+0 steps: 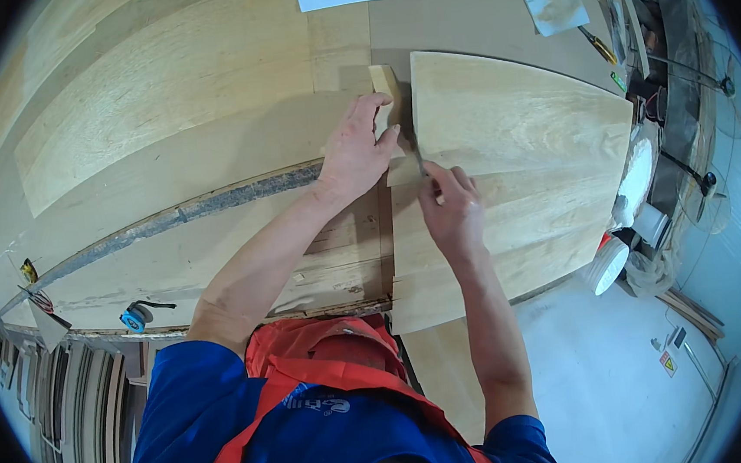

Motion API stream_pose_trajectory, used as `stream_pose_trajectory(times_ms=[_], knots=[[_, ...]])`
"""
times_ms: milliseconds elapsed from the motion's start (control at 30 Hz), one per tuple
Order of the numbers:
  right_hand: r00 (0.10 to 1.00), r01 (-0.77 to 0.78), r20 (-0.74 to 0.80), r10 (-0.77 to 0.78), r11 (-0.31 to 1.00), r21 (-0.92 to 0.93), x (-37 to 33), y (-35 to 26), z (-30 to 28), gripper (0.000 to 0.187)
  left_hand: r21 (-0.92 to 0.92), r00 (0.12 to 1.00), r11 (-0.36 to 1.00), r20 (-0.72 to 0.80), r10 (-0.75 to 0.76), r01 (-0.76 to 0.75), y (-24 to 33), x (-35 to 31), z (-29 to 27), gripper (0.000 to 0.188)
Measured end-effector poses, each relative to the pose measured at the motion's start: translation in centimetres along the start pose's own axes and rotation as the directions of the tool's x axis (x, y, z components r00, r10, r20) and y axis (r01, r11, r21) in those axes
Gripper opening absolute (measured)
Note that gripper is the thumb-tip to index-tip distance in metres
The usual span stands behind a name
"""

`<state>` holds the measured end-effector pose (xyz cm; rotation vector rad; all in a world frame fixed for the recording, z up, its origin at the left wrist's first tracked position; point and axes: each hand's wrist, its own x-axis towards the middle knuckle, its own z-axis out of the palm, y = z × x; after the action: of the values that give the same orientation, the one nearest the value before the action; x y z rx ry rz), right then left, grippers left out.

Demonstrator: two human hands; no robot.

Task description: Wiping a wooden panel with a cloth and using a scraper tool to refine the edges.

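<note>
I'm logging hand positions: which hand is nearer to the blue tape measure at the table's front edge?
Left. The left hand rests on a small wood block, up and right of the tape measure; the right hand lies farther right, on the pale veneer sheet.

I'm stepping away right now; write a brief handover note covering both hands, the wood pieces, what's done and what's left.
Left hand: pressing a small pale wooden block against the left edge of the large pale curved veneer sheet.
Right hand: gripping a thin dark tool, its tip at that edge beside the block; what kind of tool is unclear.
Both lie on the round wooden worktable. A blue tape measure sits at the near rim.
Done: block and sheet lined up. Left: the work along the edge looks unfinished.
</note>
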<state>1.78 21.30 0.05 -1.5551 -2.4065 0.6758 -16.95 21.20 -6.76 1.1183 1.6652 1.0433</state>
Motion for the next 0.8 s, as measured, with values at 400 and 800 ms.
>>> stream_pose_trajectory(times_ms=[400, 800], knots=[[0.999, -0.002, -0.035, 0.003, 1.0, 0.019, -2.4, 0.4, 0.3, 0.029, -0.012, 0.999, 1.0, -0.042, 0.014, -0.014, 1.4, -1.9, -0.5, 0.032], [0.999, 0.026, -0.023, -0.025, 0.999, 0.043, -4.5, 0.9, -0.6, 0.025, 0.06, 0.987, 0.991, -0.1, 0.129, -0.123, 2.1, -5.0, -0.3, 0.031]])
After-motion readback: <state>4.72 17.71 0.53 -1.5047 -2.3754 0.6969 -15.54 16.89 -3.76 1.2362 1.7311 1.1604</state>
